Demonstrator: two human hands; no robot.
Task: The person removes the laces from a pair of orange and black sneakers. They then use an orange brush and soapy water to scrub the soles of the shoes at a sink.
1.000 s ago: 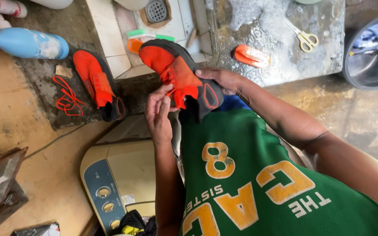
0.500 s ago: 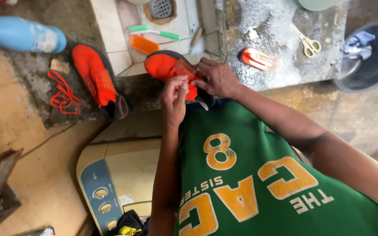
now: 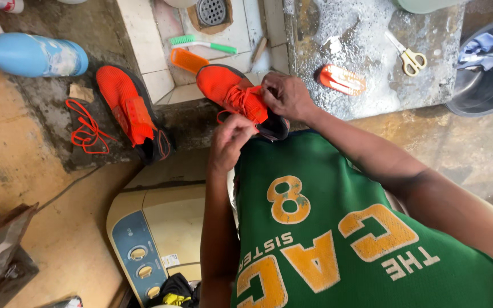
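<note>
An orange sneaker (image 3: 223,88) rests on the concrete ledge in front of me. My right hand (image 3: 286,96) grips its tongue and lace area. My left hand (image 3: 230,140) pinches the orange lace just below the shoe's heel end. A second orange sneaker (image 3: 129,108) lies to the left on the ledge, unlaced, with its loose orange lace (image 3: 87,131) beside it.
An orange brush (image 3: 342,80) and scissors (image 3: 407,57) lie on the wet stone slab. A green-handled brush (image 3: 201,43) and an orange comb-like brush (image 3: 188,60) sit in the tiled basin near a drain (image 3: 211,10). A blue bottle (image 3: 32,54) lies left; a dark basin (image 3: 486,68) right; a washing machine (image 3: 149,245) below.
The view has shifted slightly. My left hand dropped a little below the shoe while pulling on the lace; my right hand stays on the sneaker's top.
</note>
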